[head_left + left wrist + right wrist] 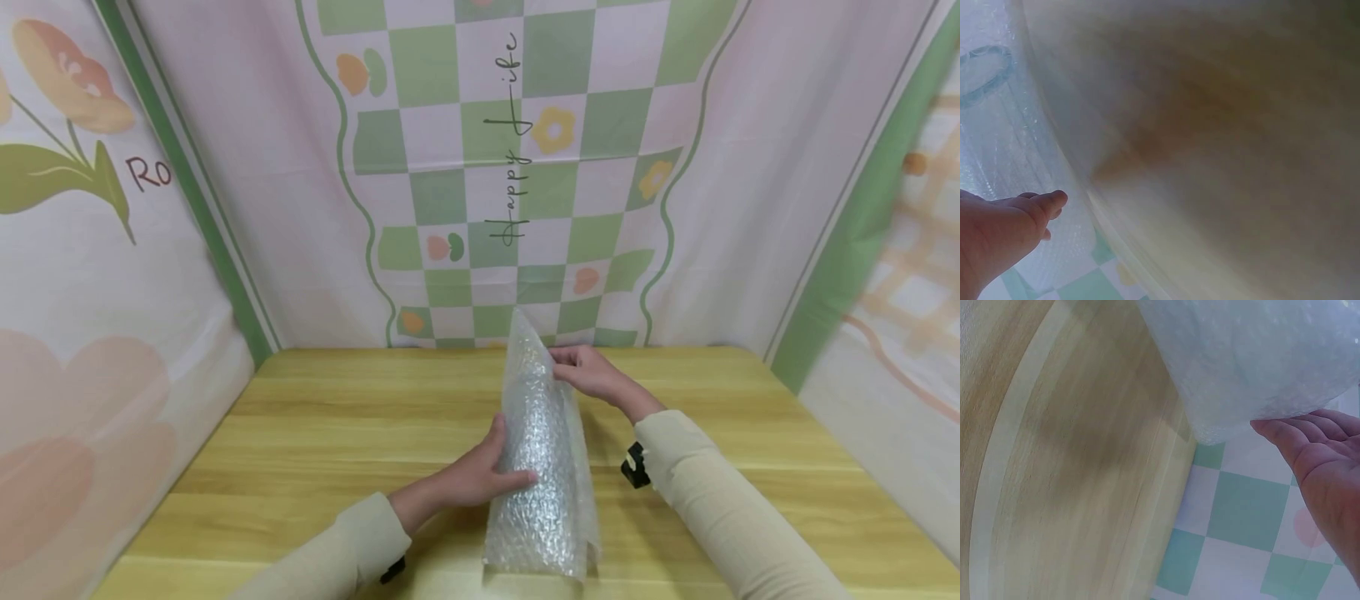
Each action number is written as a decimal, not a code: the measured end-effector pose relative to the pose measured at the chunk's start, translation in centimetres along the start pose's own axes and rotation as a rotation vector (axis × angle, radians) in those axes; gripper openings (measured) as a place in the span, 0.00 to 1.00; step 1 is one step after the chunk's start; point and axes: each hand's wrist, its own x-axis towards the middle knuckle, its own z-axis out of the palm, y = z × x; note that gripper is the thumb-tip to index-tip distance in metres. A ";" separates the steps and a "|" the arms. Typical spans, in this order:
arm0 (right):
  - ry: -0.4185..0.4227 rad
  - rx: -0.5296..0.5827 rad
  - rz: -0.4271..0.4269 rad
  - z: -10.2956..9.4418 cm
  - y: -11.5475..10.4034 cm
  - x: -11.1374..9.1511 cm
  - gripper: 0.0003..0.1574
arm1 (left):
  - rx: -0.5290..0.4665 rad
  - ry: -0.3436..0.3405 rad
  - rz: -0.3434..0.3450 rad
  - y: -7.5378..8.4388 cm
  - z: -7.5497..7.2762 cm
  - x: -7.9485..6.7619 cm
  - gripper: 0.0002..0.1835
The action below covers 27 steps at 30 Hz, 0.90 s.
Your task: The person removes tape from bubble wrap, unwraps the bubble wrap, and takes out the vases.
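Note:
A tall, folded piece of clear bubble wrap (536,433) stands on the table in the head view, its top drawn to a point. On its right side a looser layer hangs apart from the front face. My left hand (472,475) holds it at the left, the thumb across its front; the other fingers are partly hidden. Up near the top right edge, my right hand (588,371) pinches the wrap. The right wrist view has the right hand's fingers (1285,434) against the lower edge of the sheet. A blurred translucent layer fills most of the left wrist view.
The wooden table (337,417) ends at a printed curtain (427,200) with green checks. More curtain hangs at both sides. Through the wrap in the left wrist view shows a bluish ring shape (1007,59). Dark wrist devices sit below both sleeves.

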 end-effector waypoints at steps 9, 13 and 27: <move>-0.012 0.004 0.002 -0.3 0.2 -0.2 0.31 | 0.012 0.003 -0.009 0.0 0.0 0.0 0.61; -0.025 0.030 -0.021 -0.2 0.4 -0.3 0.33 | 0.016 -0.004 -0.015 -0.1 -0.1 0.0 0.61; -0.048 0.060 -0.024 -0.3 0.8 -0.2 0.40 | 0.025 -0.004 -0.021 -0.3 -0.1 0.0 0.61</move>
